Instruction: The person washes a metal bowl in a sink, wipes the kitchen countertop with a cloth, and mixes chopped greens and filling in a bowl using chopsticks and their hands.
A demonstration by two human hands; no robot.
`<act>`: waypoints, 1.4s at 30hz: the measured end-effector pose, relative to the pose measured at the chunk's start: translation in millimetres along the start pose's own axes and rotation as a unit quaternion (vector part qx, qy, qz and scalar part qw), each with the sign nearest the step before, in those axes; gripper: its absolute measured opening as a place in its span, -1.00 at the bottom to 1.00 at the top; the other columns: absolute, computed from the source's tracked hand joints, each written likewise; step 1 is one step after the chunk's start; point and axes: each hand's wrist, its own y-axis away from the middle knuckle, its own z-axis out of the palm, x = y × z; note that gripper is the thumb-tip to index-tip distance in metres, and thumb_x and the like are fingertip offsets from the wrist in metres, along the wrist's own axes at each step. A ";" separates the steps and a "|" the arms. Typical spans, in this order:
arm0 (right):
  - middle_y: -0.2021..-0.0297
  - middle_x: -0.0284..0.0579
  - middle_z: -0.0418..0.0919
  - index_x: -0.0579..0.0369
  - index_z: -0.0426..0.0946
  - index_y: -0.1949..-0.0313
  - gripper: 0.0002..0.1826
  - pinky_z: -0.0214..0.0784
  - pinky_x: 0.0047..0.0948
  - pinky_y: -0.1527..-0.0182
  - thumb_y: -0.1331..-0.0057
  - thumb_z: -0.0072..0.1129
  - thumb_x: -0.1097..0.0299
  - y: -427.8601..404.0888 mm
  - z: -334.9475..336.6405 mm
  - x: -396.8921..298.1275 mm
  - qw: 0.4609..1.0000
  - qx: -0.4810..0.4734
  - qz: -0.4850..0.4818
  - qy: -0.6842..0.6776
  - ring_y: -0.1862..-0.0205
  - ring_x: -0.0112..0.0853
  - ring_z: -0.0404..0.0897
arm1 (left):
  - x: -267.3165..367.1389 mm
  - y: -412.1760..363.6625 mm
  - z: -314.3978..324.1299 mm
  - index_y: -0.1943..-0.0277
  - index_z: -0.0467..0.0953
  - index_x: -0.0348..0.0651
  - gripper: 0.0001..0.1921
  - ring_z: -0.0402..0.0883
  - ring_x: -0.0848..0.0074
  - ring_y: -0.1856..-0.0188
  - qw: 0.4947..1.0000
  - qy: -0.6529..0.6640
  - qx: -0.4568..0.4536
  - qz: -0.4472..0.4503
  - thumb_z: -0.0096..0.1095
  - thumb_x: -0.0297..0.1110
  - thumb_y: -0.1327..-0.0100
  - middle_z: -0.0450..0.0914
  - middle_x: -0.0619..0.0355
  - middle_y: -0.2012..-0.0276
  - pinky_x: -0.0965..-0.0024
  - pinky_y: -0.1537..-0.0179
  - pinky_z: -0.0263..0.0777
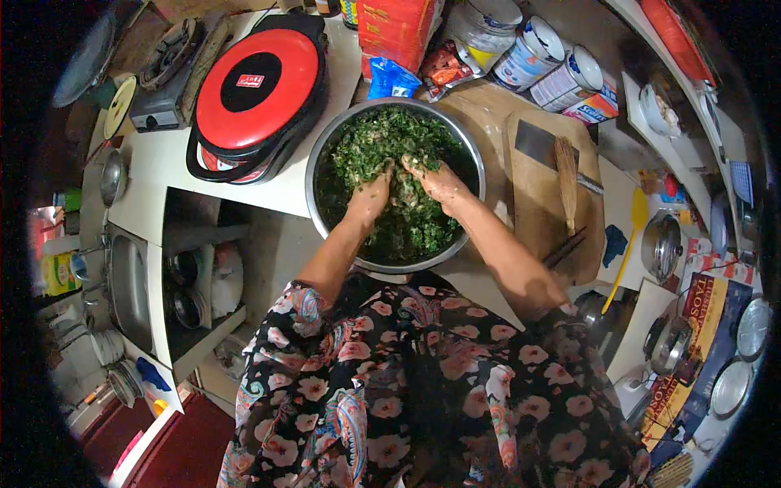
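A large round metal basin (pixel 479 201) stands in front of me, holding a heap of chopped leafy greens (pixel 396 140) with pale bits mixed in. My left hand (pixel 371 192) is in the greens left of the middle, its fingers partly buried in them. Opposite it, my right hand (pixel 436 183) reaches into the greens from the right, thumb up and bits of leaf stuck to the skin. Both hands touch the greens, with a narrow gap between them. How far the fingers are closed is hidden by the leaves.
Left of the basin is a red-lidded electric pan (pixel 293 91). On the right, a wooden cutting board (pixel 531 207) bears a cleaver (pixel 540 145), a straw brush (pixel 565 183) and dark chopsticks (pixel 562 247). Behind stand a red bag (pixel 396 30), a blue packet (pixel 390 79) and several cans (pixel 529 55).
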 end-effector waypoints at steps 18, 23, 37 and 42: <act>-0.02 -0.28 0.20 0.05 0.29 0.02 -0.63 -0.08 -0.05 -0.08 -0.20 -0.11 0.22 3.6 28.7 145.8 0.946 0.008 0.160 -0.283 -0.05 -0.39 0.17 | -108.9 -25.5 36.2 -0.25 -0.37 -0.11 -0.05 0.16 0.26 -0.14 0.898 0.426 -0.025 -0.111 0.16 -0.12 0.03 0.12 -0.06 -0.14 0.17 -0.07 0.08; 0.18 -0.35 0.37 -0.20 0.34 0.14 -0.68 -0.09 0.09 0.04 -0.07 -0.04 0.39 -11.0 10.9 196.5 0.977 0.006 0.085 -0.197 0.06 -0.45 0.24 | -96.1 -18.7 38.2 -0.25 -0.36 -0.19 -0.08 0.15 0.26 -0.14 0.903 0.425 0.037 -0.053 0.13 -0.15 0.01 0.15 -0.06 -0.12 0.20 -0.06 0.10; 0.47 -0.04 0.50 0.12 0.40 0.24 -0.75 0.29 -0.29 0.43 -0.02 0.00 0.44 -23.4 23.3 41.9 0.957 0.085 -0.214 0.174 0.48 -0.21 0.48 | -42.1 -4.8 14.1 0.53 0.33 -0.28 -0.69 0.19 0.58 0.55 0.952 0.259 0.162 0.000 0.03 -0.19 -0.14 0.30 0.24 0.65 0.42 0.54 0.10; 0.37 0.12 0.49 0.07 0.45 0.22 -0.60 0.29 -0.18 0.21 -0.06 -0.04 0.07 -6.5 20.3 -13.4 0.870 0.035 -0.146 0.470 0.30 -0.01 0.46 | -31.7 9.3 11.1 0.11 0.27 -0.33 -0.45 0.32 0.35 0.22 0.944 0.281 0.164 -0.060 -0.17 0.10 -0.16 0.33 -0.01 0.20 0.20 0.25 0.23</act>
